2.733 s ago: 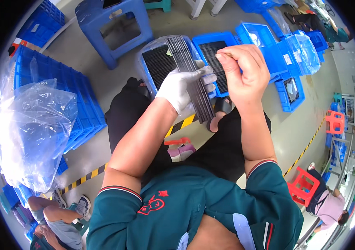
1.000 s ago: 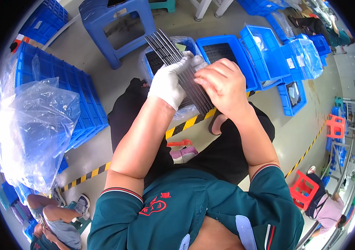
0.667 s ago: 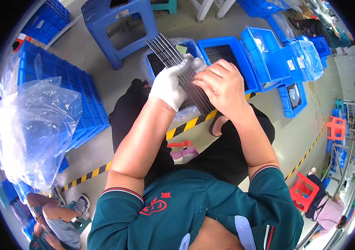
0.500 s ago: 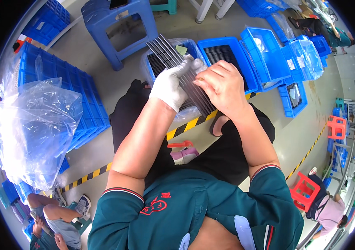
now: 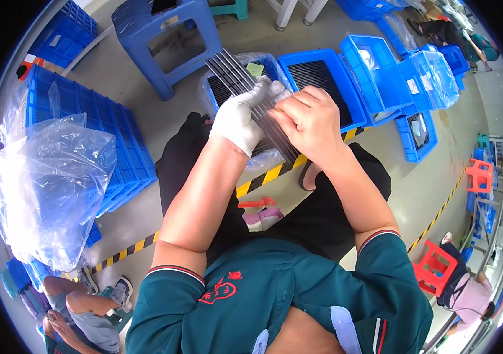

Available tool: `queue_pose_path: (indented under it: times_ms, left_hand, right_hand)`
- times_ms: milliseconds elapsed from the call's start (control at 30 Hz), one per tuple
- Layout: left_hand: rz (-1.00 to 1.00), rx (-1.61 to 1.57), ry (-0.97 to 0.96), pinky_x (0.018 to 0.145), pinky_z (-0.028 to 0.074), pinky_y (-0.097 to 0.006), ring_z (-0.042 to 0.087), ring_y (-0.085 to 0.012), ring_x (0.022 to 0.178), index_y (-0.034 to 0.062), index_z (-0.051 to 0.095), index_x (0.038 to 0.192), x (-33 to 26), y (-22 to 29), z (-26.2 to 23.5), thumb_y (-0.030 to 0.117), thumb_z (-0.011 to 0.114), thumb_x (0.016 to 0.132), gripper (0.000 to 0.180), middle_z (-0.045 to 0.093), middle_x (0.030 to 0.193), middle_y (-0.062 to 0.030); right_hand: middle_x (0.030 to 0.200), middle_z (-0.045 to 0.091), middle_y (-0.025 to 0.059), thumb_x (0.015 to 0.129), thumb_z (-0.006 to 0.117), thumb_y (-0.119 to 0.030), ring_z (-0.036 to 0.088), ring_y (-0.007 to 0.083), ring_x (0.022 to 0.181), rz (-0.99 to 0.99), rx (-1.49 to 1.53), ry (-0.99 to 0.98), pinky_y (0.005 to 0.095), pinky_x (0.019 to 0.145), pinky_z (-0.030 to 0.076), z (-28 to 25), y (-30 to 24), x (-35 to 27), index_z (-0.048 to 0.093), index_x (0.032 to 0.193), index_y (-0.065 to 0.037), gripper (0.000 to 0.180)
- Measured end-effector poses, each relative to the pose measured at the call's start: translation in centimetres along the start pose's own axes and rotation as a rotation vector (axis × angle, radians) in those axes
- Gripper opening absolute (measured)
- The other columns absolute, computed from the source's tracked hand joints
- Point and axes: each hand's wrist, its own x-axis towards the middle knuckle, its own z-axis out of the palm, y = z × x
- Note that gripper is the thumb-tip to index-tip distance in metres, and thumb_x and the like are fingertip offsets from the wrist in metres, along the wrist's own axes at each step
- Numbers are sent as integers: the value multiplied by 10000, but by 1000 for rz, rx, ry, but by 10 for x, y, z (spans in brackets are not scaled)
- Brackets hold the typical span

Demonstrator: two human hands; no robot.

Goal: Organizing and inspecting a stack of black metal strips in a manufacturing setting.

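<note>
My left hand (image 5: 237, 123), in a white glove, is closed around a bundle of several long, thin dark strips (image 5: 226, 69), held slanting over the bins in front of me. My bare right hand (image 5: 313, 123) is at the right side of the bundle, thumb and fingertips pinched together against the strips. What sits between those fingertips is too small to make out. Beneath the bundle stands a plastic-lined blue bin (image 5: 205, 94) with more dark strips and a yellow-green paper (image 5: 255, 69). A second blue bin (image 5: 355, 112), to its right, holds rows of dark strips.
A blue stool (image 5: 172, 75) stands ahead to the left. Stacked blue crates (image 5: 123, 138) with a clear plastic bag (image 5: 51, 177) rise at left. More blue bins (image 5: 375, 74) are at right. Yellow-black floor tape (image 5: 268, 178) runs below. Other people sit lower left and work at far right.
My right hand has shifted slightly left, its fingertips curling closer against the strips. My left hand keeps its grip on the bundle, almost unmoved.
</note>
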Motion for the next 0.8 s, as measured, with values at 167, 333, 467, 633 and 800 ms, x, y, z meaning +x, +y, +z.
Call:
queue_pose_path:
  times_ms: [167, 333, 467, 633, 800]
  left_hand:
    - [215, 271, 41, 790, 531, -376, 653, -249, 869, 5, 608, 1073, 3, -9, -4, 71, 603, 921, 166, 677, 963, -137]
    - [163, 238, -43, 708, 510, -359, 627, -234, 793, 35, 586, 1014, 2, -10, 1, 85, 595, 928, 100, 637, 896, -103]
    - [-95, 86, 11, 707, 537, -446, 637, -312, 820, 48, 525, 1014, -1, -14, 2, 83, 520, 966, 60, 612, 953, -144]
    - [-36, 15, -171, 794, 549, -490, 626, -312, 873, 58, 556, 1031, 2, -9, 2, 143, 482, 998, 117, 623, 960, -139]
    - [-48, -113, -315, 774, 537, -458, 602, -288, 858, 55, 577, 1019, 5, 1, -4, 168, 506, 994, 136, 596, 932, -116]
  right_hand:
    - [694, 603, 25, 702, 760, -145, 564, 225, 696, -72, 2, 31, 353, 662, 468, -3, -2, 3, 645, 722, -90, 128]
    - [638, 577, 42, 731, 766, -138, 562, 233, 629, 6, 51, 155, 360, 599, 453, -17, -7, 11, 638, 701, -69, 149]
    - [654, 604, 67, 785, 759, -95, 560, 203, 603, 249, 194, 302, 312, 570, 446, -51, -6, 30, 644, 738, -11, 150]
    - [776, 652, 77, 828, 740, -114, 603, 160, 674, 461, 397, 94, 271, 624, 481, -29, 10, 9, 681, 859, -5, 127]
    - [768, 643, 79, 818, 740, -85, 603, 144, 682, 442, 476, 18, 258, 626, 478, -19, 14, -1, 694, 897, -7, 120]
